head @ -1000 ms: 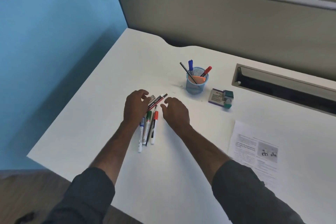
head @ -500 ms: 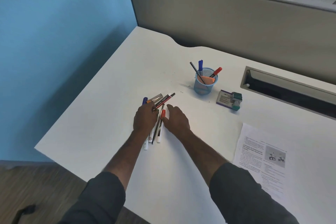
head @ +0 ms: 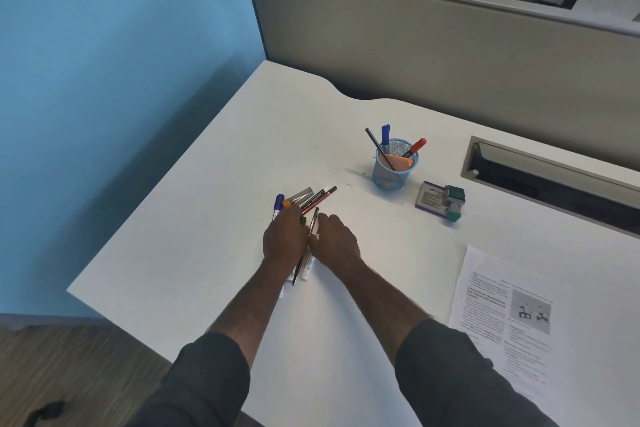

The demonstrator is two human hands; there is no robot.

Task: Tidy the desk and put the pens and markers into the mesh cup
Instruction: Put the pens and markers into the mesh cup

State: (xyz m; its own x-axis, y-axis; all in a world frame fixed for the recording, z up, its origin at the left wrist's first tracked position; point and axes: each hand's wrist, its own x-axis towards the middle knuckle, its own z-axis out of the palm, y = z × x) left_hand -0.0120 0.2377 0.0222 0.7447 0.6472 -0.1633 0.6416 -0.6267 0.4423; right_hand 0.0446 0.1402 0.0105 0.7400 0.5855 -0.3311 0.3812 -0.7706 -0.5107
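- Left hand point(head: 284, 242): palm down on a bundle of pens and markers point(head: 313, 199) on the white surface point(head: 214, 204); fingers curled over the bundle, pressing it from the left.
- Right hand point(head: 335, 243): just beside the left, fingers curled against the bundle's right side; whether they pinch a pen cannot be told.
- Mesh cup point(head: 396, 165): blue, upright, apart from the hands, holding several pens.
- Stamp on a small pad point(head: 440, 202): right of the cup.
- Printed sheet point(head: 507, 315): near the right forearm.
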